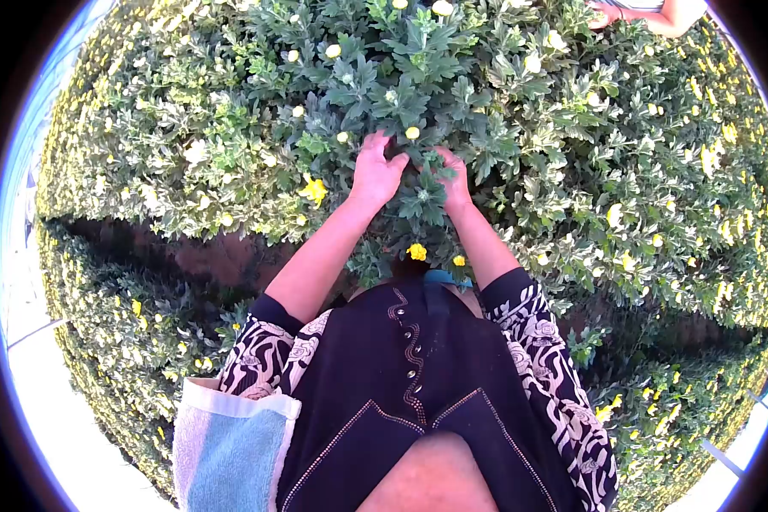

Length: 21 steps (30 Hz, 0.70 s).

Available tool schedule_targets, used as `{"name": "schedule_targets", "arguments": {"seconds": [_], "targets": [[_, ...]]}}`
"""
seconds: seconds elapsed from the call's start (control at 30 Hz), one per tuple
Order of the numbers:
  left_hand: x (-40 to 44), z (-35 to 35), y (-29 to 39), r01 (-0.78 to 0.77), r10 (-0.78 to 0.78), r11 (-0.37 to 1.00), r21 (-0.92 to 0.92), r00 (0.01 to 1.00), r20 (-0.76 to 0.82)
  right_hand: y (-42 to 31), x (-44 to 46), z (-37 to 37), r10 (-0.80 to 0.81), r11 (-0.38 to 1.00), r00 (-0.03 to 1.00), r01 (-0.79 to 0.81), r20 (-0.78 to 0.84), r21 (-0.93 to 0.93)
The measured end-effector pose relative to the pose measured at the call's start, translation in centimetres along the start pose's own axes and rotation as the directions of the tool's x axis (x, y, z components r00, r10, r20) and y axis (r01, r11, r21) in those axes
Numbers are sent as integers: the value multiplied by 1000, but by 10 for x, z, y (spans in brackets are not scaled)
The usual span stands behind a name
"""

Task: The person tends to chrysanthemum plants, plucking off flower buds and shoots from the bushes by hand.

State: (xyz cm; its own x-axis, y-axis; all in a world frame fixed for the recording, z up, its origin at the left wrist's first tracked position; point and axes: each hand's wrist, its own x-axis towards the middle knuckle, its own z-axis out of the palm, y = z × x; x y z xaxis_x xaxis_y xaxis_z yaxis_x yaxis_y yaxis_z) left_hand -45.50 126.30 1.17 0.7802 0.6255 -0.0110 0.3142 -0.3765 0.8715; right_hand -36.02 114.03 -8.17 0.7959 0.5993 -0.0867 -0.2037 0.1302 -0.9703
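Observation:
Both of my hands reach into dense green foliage with pale and yellow flower buds. My left hand (379,172) is among the leaves just below a pale yellow bud (412,133); its thumb stands apart from the fingers, whose tips are partly hidden. To its right, my right hand (454,177) is beside a leafy stem (425,194), with its fingers bent and partly covered by leaves. What that hand holds, if anything, cannot be made out. An open yellow flower (314,190) is left of my left hand, and another yellow flower (416,252) sits below both hands, near my waist.
Another person's arm (664,19) reaches into the plants at the top right. Dark soil furrows (222,258) run between the plant rows on both sides. A blue and white towel (237,444) hangs at my left arm. Flowering plants spread out all around.

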Motion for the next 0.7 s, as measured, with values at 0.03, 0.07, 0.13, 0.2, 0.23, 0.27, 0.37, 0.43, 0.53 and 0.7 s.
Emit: {"name": "schedule_targets", "arguments": {"seconds": [0.03, 0.07, 0.13, 0.2, 0.23, 0.27, 0.37, 0.43, 0.53, 0.7], "targets": [[1, 5, -2, -81, 82, 995, 55, 997, -13, -2, -3, 2, 144, 926, 985, -168, 96, 338], [2, 12, -7, -78, 78, 996, 33, 997, -5, -6, -4, 0, 208, 802, 964, -265, 165, 535], [3, 19, -10, -77, 77, 997, 7, 997, 7, -15, -9, -6, 270, 898, 958, -285, 93, 336], [1, 20, -7, 38, -35, 966, -254, 999, 16, -7, -3, -14, 384, 923, 907, -380, -175, 59], [-1, 20, -10, 36, -32, 966, -255, 999, 20, -10, -1, -19, 405, 914, 889, -386, -215, 124], [-4, 21, -15, 80, -56, 962, -261, 994, 98, 34, 11, -44, 406, 862, 910, -350, -84, 367], [-16, 29, -14, 17, 21, 929, -369, 995, 100, 29, 29, -50, 333, 935, 934, -345, -132, -83], [-17, 27, -4, 6, 28, 904, -428, 997, 73, 3, 36, -39, 247, 588, 893, -446, -375, -675], [-24, 5, 17, 32, -12, 988, -152, 992, 126, -49, 40, -26, 365, 587, 772, -625, -521, -515], [-23, -7, 22, 31, 37, 859, -511, 992, 123, -97, 62, 13, 13, 993, 995, 0, -104, 122]]}}
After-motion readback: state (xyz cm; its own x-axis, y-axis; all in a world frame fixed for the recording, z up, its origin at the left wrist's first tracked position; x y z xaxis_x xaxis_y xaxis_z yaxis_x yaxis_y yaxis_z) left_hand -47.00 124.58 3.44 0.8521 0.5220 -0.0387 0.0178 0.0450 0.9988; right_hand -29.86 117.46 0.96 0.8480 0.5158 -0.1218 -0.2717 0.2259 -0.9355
